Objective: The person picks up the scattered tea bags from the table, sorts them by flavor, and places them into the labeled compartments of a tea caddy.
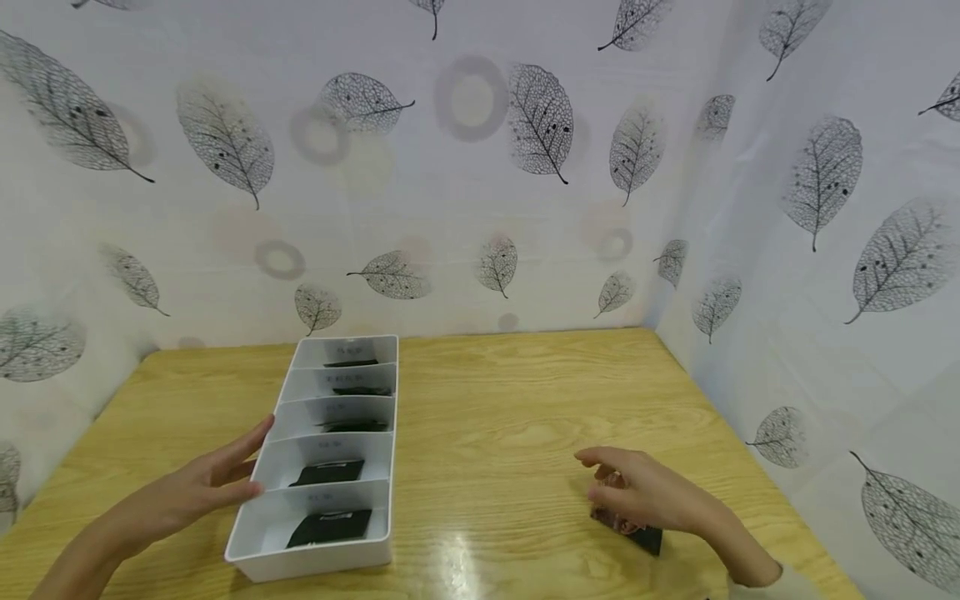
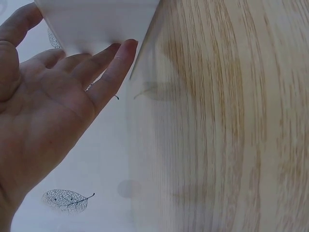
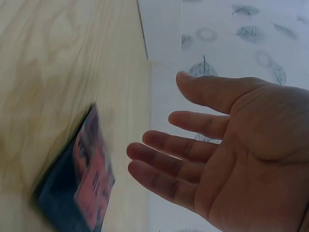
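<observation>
A white divided tray (image 1: 382, 546) stands on the table, with a row of compartments running away from me. My left hand (image 1: 187, 492) is at its left side, the fingertips and thumb touching the outer wall and rim. From the left wrist view, the fingers of that hand (image 2: 53, 106) lie fairly straight against the tray wall (image 2: 101, 24). On the right, my right hand (image 1: 645, 492) hovers over a flat dark packet (image 1: 649, 540) with a pink-red printed piece on top. The right wrist view shows that hand (image 3: 231, 159) with loosely extended fingers, apart from the packet (image 3: 94, 179).
Flat dark packets, such as the nearest one (image 1: 330, 527) and the one behind it (image 1: 327, 472), lie in the tray compartments, which carry small written labels. Leaf-patterned curtains (image 1: 480, 192) enclose the wooden table (image 1: 487, 417) at the back and sides.
</observation>
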Demonstrator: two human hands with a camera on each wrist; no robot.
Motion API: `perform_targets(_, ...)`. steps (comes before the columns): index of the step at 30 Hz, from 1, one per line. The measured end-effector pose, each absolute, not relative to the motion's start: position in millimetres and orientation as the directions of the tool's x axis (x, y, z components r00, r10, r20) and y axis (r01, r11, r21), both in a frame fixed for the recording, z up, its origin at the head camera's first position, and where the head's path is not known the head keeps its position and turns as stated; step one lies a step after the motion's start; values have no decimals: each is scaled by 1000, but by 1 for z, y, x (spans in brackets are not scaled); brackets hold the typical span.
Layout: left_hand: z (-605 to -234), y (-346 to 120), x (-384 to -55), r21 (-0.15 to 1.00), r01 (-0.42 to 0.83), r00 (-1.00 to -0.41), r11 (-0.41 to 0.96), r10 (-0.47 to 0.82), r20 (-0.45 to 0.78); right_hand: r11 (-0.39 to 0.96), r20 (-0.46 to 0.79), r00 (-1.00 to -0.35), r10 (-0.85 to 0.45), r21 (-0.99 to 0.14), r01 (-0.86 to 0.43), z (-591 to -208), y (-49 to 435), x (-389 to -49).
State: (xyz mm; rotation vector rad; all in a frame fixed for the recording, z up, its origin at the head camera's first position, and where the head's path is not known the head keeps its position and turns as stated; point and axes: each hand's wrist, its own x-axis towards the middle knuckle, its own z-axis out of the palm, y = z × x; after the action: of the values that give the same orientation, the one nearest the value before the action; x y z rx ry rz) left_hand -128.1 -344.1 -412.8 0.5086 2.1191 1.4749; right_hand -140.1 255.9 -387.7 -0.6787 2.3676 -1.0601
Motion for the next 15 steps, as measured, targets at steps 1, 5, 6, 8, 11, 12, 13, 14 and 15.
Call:
perform_targets(1,-413,-344,-128,939,19,-803,343,565,-190,589,-210,-787,-580,-776,-228,-389,261,-138)
perform_targets(5,-413,-343,-128,937,11,-807,348,557,-197,645,-193,-825,-531,-723,-247,-392,276,-131)
perform_targets(6,-413,-343,-128,937,10,-808,349,554,-198,662,-191,-832,-521,-705,-253,-393,279,-130)
perform_targets(8,-413,-342,-128,936,9,-812,351,549,-199,692,-196,-844,-499,-676,-252,-393,284,-127)
perform_targets(11,-413,-342,-127,935,12,-817,356,543,-196,721,-220,-857,-465,-656,-223,-396,289,-124)
perform_targets(12,-413,-341,-127,934,13,-818,357,542,-195,732,-224,-862,-456,-645,-219,-397,290,-123)
perform_targets(13,-413,-342,-127,934,13,-818,357,541,-196,741,-225,-865,-448,-635,-219,-399,290,-123)
perform_targets(14,-413,-342,-127,934,13,-817,358,542,-196,751,-219,-869,-443,-620,-227,-400,290,-122)
perform_targets(15,-413,-342,-127,934,13,-818,358,541,-196,765,-218,-872,-437,-601,-233,-402,290,-122)
